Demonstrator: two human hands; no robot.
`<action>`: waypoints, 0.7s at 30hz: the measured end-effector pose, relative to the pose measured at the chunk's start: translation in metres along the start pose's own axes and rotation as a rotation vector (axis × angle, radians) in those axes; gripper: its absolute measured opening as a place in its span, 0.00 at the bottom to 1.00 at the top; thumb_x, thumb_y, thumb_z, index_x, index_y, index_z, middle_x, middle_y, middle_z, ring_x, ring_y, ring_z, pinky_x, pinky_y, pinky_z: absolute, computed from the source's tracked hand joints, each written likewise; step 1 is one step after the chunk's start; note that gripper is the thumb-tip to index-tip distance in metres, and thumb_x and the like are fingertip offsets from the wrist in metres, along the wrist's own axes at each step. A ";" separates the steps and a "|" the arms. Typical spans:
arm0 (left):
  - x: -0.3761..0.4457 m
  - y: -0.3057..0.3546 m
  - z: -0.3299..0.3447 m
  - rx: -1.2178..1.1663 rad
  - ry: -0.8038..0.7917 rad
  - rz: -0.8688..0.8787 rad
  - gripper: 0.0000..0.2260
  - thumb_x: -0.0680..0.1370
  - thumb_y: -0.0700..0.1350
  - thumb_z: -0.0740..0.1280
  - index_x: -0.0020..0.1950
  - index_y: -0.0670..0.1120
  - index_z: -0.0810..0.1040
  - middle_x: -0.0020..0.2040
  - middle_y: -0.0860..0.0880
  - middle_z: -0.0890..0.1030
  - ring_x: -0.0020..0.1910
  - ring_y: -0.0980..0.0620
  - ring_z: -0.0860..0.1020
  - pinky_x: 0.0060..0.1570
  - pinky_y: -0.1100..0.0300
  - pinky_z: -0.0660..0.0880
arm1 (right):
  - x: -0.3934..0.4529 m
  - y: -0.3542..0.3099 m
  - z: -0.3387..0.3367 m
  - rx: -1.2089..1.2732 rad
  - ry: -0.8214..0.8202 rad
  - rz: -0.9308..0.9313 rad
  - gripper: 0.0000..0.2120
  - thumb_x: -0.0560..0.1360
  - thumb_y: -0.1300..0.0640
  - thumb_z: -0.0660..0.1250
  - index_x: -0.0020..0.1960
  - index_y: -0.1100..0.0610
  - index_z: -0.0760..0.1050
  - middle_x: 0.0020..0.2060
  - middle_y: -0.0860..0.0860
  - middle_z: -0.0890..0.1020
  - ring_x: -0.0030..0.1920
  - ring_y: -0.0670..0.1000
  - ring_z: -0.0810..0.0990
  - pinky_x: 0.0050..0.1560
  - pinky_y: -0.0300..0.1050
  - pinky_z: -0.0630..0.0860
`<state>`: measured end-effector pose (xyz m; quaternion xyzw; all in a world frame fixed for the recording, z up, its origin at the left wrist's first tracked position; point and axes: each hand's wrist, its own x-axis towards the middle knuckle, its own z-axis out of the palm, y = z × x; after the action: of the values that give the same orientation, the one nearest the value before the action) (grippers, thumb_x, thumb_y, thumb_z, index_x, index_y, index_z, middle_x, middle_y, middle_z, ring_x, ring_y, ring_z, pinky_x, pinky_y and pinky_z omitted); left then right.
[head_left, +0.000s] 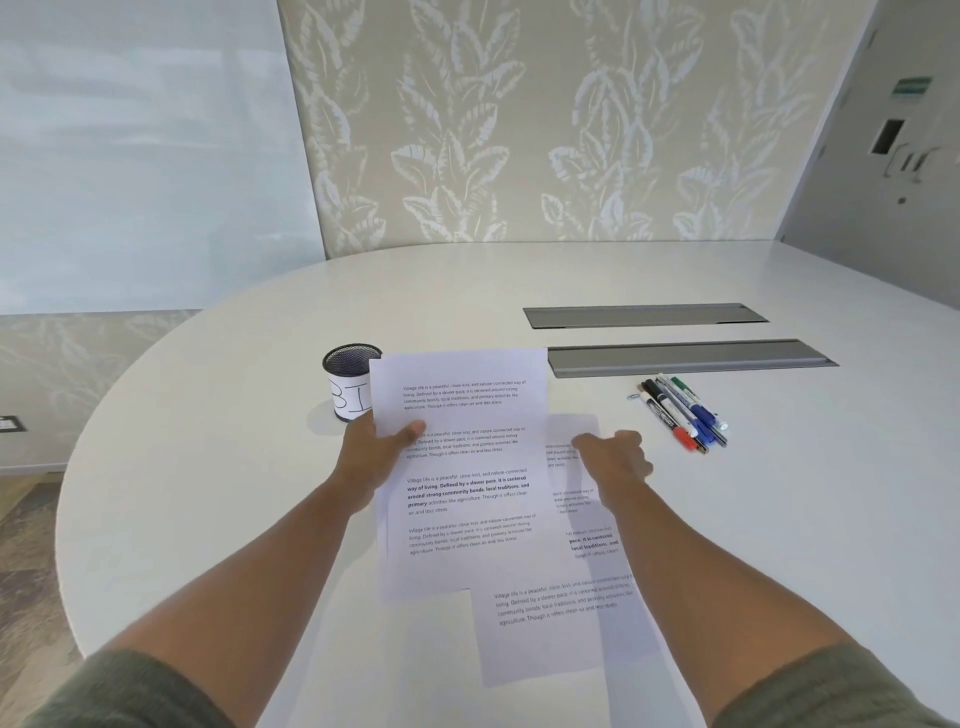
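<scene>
As the left hand (375, 448) pinches paper (467, 499), the right hand (617, 457) is curled.

black mesh cup (351, 381), loose markers (683, 413) and two grey hatches (644, 315) on the white table (218, 467).

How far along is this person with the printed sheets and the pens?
Nothing looks finished. In hand: the left hand grips one raised printed sheet; the right hand rests on a second sheet lying flat. Likely left: the markers lie loose, none standing in the mesh cup.
</scene>
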<state>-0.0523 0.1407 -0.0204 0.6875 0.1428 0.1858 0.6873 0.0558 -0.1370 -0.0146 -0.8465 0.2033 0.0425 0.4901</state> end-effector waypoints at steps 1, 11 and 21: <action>0.000 -0.001 0.000 -0.005 -0.008 -0.001 0.12 0.73 0.42 0.77 0.54 0.49 0.82 0.49 0.52 0.87 0.47 0.51 0.86 0.42 0.60 0.82 | 0.002 0.003 0.000 -0.018 -0.035 0.000 0.31 0.68 0.55 0.68 0.69 0.56 0.65 0.57 0.55 0.76 0.63 0.58 0.69 0.64 0.59 0.70; 0.009 -0.004 -0.006 0.245 0.185 -0.035 0.13 0.74 0.43 0.75 0.57 0.45 0.81 0.51 0.48 0.85 0.49 0.45 0.84 0.54 0.48 0.80 | 0.006 0.005 -0.014 0.165 -0.008 -0.227 0.05 0.72 0.60 0.63 0.41 0.51 0.76 0.40 0.48 0.82 0.36 0.47 0.78 0.31 0.39 0.70; 0.012 -0.004 -0.016 0.497 0.258 -0.107 0.14 0.76 0.44 0.72 0.61 0.45 0.80 0.54 0.45 0.84 0.52 0.41 0.82 0.56 0.47 0.78 | 0.010 -0.024 -0.025 0.633 0.217 -0.194 0.03 0.76 0.56 0.66 0.48 0.54 0.78 0.45 0.51 0.84 0.44 0.53 0.80 0.48 0.49 0.79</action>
<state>-0.0484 0.1600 -0.0240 0.7970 0.3064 0.1945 0.4827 0.0706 -0.1510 0.0153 -0.6675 0.1761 -0.1597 0.7056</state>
